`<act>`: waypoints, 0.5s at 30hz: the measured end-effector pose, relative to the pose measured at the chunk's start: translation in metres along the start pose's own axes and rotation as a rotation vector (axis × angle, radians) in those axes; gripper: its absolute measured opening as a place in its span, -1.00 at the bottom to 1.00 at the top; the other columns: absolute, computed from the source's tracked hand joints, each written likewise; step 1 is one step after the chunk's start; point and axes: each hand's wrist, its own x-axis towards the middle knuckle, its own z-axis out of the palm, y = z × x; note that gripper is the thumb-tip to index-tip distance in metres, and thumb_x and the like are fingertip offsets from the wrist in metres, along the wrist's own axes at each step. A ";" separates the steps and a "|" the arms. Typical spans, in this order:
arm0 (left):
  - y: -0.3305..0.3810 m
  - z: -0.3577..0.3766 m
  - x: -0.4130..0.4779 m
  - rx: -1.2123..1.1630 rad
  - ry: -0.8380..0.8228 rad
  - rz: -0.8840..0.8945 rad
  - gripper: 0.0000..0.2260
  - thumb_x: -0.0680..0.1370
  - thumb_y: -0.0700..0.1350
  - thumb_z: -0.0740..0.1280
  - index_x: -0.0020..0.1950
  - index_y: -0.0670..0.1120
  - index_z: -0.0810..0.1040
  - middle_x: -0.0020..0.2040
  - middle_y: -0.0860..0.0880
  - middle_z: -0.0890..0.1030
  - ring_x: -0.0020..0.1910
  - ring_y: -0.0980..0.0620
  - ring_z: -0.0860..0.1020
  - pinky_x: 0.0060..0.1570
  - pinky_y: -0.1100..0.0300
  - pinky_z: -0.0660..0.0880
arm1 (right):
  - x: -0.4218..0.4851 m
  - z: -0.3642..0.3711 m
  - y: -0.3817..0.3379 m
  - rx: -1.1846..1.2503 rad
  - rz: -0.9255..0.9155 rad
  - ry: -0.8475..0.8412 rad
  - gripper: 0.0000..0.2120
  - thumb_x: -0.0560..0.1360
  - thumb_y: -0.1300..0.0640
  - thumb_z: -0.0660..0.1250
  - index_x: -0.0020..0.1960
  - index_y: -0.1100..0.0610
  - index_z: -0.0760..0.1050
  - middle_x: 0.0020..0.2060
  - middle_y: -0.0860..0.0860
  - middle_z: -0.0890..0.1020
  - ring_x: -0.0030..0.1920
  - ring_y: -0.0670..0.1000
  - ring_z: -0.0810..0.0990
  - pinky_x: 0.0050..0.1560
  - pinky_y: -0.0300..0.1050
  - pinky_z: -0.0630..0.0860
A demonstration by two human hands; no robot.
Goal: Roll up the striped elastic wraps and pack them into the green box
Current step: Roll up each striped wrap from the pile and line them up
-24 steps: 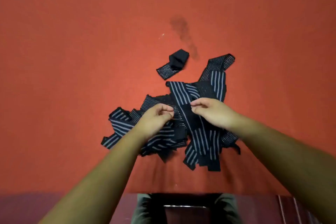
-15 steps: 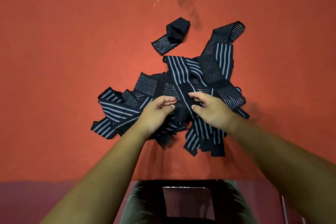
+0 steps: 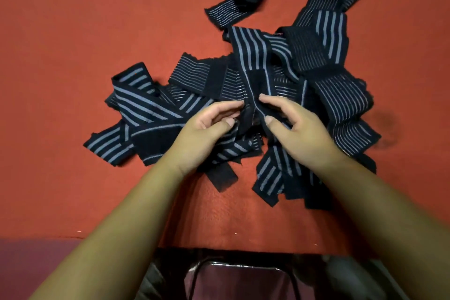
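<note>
A tangled heap of dark navy elastic wraps with pale blue stripes (image 3: 323,61) lies on the red cloth surface (image 3: 73,31). One wrap (image 3: 252,56) runs from the heap's top centre down to my hands. My left hand (image 3: 207,129) and my right hand (image 3: 297,129) pinch the near end of that wrap between thumbs and fingers, side by side. A separate wrap (image 3: 241,0) lies apart at the top, partly rolled at one end. No green box is in view.
The red surface ends at a near edge (image 3: 121,236), with purple below it on the left. A dark chair frame (image 3: 233,273) and my legs show at the bottom centre. A dark stain (image 3: 387,126) marks the cloth right of the heap.
The view has dropped closer to the heap. Both hands slid down the central wrap toward its near end and keep pinching it.
</note>
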 end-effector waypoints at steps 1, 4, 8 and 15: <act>-0.005 -0.001 -0.002 0.012 0.003 0.040 -0.64 0.72 -0.35 0.27 0.49 -0.11 0.56 0.42 0.00 0.65 0.47 0.05 0.56 0.53 0.10 0.42 | -0.002 0.002 0.003 0.009 -0.019 0.015 -0.58 0.69 0.09 0.36 0.52 -0.15 0.52 0.45 -0.31 0.55 0.49 -0.33 0.43 0.56 -0.23 0.33; -0.020 -0.002 -0.006 -0.001 0.034 0.153 -0.64 0.71 -0.36 0.29 0.48 -0.11 0.56 0.44 -0.01 0.64 0.48 0.02 0.55 0.55 0.01 0.40 | -0.005 0.006 0.012 0.047 -0.065 0.046 -0.59 0.69 0.09 0.37 0.51 -0.15 0.53 0.43 -0.28 0.58 0.48 -0.29 0.46 0.57 -0.11 0.37; -0.035 0.001 -0.010 -0.044 0.062 0.295 -0.65 0.69 -0.42 0.26 0.42 -0.17 0.56 0.40 -0.06 0.66 0.46 0.00 0.58 0.50 0.09 0.46 | -0.008 0.012 0.024 0.071 -0.153 0.088 -0.60 0.68 0.12 0.39 0.49 -0.13 0.54 0.40 -0.27 0.61 0.46 -0.24 0.51 0.57 -0.05 0.39; -0.056 0.009 -0.016 0.143 0.154 0.487 -0.62 0.64 -0.45 0.25 0.37 -0.13 0.62 0.33 0.01 0.70 0.40 0.08 0.61 0.47 0.14 0.47 | -0.009 0.021 0.035 -0.042 -0.230 0.205 -0.74 0.66 0.04 0.40 0.32 -0.14 0.66 0.29 -0.28 0.67 0.36 -0.28 0.56 0.50 -0.17 0.42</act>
